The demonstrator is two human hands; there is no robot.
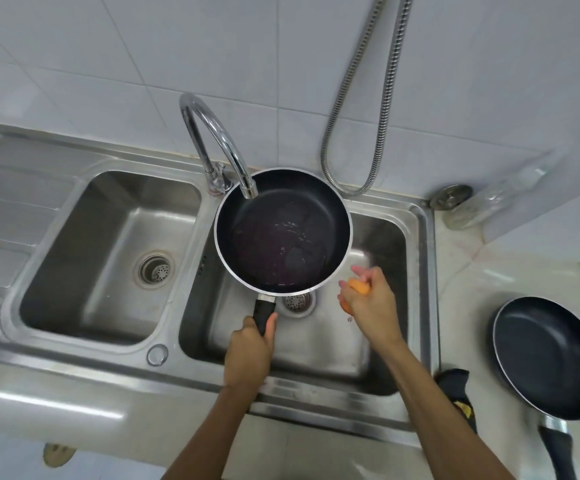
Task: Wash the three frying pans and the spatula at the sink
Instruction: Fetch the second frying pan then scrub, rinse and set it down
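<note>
A black frying pan (283,230) with a silver rim hangs level over the right sink basin (316,344), under the chrome tap spout (212,140). Its wet inside faces up. My left hand (248,355) grips the pan's black handle from below in the picture. My right hand (368,301) is just right of the pan, over the basin, and squeezes an orange sponge (359,286). A second black frying pan (548,358) lies on the counter at the right, handle pointing toward me. No spatula or third pan is in view.
The left sink basin (108,258) holds nothing. A ribbed draining board (1,216) is at the far left. A metal shower hose (368,116) loops down the tiled wall. A clear jar (479,206) lies at the back right, and a dark cloth (456,389) hangs over the sink's front right corner.
</note>
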